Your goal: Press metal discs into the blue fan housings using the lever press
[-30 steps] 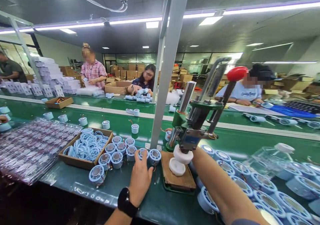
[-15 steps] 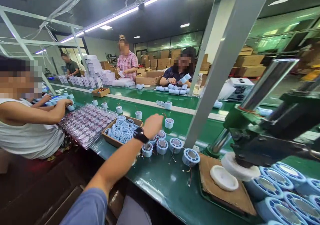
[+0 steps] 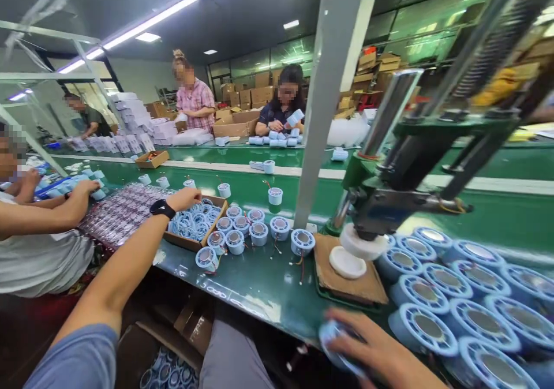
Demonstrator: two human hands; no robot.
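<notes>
My left hand (image 3: 187, 199), with a dark watch on the wrist, is over the box of thin light-blue rings (image 3: 197, 223). Its fingers are curled; what they hold, if anything, is hidden. In my right hand (image 3: 367, 340), smeared by motion, is a light-blue round housing (image 3: 335, 343) at the table's front edge. A press (image 3: 381, 210) with a white round head stands above a white round pad (image 3: 347, 261) on a brown board. Several blue housings with silver centres and thin wires (image 3: 234, 242) stand between the ring box and the press.
Many finished-looking blue housings (image 3: 467, 320) crowd the table right of the press. A grey post (image 3: 318, 100) rises behind the board. Several blue cups (image 3: 275, 195) stand on the green belt. A co-worker's arm (image 3: 56, 219) is at left, beside a plastic-covered tray (image 3: 116, 216).
The view has swung right. My left hand has moved left from above the wired housings to the ring box. My right hand has come into view with a blue housing.
</notes>
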